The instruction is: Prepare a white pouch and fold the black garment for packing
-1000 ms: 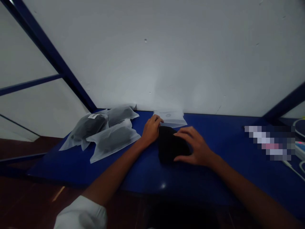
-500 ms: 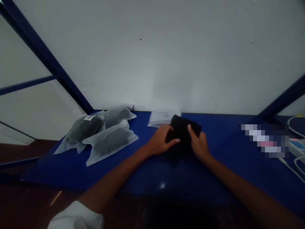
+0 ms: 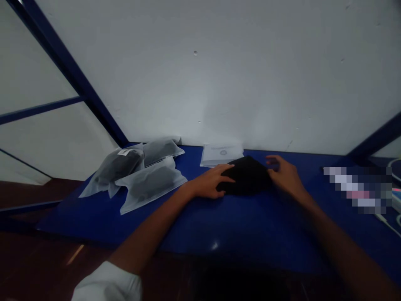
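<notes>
The left hand (image 3: 213,182), fingers spread, rests on the black item (image 3: 247,177) — probably steadying it — near the blue desk's (image 3: 200,228) back edge, just before a translucent bag (image 3: 221,155). The right hand (image 3: 283,175) (fingers apart) is at its right corner; contact is unclear.

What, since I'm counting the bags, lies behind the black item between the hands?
Behind the black item, toward the wall, lies a pale bag with a round mark. Its near right corner is covered by the black item and cannot be seen.

pale wall (image 3: 250,75) behind blue table (image 3: 250,230)
</notes>
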A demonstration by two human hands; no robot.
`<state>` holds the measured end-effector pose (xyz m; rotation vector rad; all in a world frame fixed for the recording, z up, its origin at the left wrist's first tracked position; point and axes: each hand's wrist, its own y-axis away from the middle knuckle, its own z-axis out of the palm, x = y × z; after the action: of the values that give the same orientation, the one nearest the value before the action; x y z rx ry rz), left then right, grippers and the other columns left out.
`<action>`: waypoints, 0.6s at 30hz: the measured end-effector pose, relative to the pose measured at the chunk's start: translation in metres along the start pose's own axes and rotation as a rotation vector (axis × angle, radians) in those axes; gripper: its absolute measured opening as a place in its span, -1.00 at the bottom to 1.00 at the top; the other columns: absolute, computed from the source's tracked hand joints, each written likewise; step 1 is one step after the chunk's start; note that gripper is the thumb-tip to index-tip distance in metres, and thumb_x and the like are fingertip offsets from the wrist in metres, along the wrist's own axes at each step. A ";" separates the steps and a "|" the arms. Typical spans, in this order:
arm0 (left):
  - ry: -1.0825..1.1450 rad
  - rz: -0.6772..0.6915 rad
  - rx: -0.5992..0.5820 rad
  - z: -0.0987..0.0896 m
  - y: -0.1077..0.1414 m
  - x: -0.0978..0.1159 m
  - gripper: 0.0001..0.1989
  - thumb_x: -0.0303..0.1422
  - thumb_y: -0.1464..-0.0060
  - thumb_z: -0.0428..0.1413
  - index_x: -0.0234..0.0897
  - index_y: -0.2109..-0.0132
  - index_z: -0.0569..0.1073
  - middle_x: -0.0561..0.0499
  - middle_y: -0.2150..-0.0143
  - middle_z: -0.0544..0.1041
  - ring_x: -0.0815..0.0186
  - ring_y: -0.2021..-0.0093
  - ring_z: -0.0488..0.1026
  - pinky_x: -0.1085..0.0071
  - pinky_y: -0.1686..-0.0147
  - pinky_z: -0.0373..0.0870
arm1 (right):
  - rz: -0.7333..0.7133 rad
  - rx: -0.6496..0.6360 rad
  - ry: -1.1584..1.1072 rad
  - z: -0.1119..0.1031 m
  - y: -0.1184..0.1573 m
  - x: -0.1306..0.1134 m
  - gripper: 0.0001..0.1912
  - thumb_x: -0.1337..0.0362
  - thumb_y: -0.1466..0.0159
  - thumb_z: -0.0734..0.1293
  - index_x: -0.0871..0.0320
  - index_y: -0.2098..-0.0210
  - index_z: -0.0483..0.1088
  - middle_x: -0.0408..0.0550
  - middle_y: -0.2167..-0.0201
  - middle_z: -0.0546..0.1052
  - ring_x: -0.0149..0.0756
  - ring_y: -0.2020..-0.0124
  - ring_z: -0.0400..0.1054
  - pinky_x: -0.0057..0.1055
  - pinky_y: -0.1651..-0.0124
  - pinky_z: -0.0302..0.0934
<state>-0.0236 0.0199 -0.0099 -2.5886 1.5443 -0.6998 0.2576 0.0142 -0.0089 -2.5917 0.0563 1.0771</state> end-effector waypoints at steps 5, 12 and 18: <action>0.060 -0.039 -0.066 -0.006 0.004 -0.013 -0.53 -0.50 0.09 0.20 -0.11 -0.03 0.47 -0.06 -0.30 0.22 0.10 -0.31 0.11 0.02 -0.25 0.12 | -0.281 0.004 0.136 -0.005 0.000 0.000 -0.65 0.39 -0.15 0.25 0.15 0.06 0.40 0.07 0.13 0.50 -0.13 0.16 0.43 -0.07 0.03 0.31; 0.192 -0.077 0.007 -0.008 0.000 -0.010 -0.86 -0.28 -0.12 0.15 -0.14 0.19 0.55 -0.03 -0.17 0.39 0.18 -0.23 0.25 0.06 -0.20 0.19 | -0.703 -0.286 0.199 0.018 0.020 -0.016 -0.51 0.06 -0.13 0.41 0.04 -0.03 0.38 0.05 0.08 0.45 -0.06 0.04 0.37 -0.04 0.01 0.32; 0.193 -0.338 0.172 -0.007 0.000 -0.018 -0.63 -0.28 0.04 0.26 -0.23 0.05 0.48 -0.15 -0.10 0.40 0.14 -0.09 0.38 0.14 -0.09 0.30 | -0.543 -0.200 0.129 0.013 0.011 -0.009 -0.79 0.31 -0.22 0.25 0.09 0.20 0.48 -0.05 0.29 0.55 -0.21 0.28 0.45 -0.21 0.18 0.35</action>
<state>-0.0334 0.0368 -0.0101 -2.7407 1.0324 -1.0863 0.2404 0.0069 -0.0150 -2.6043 -0.7143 0.7422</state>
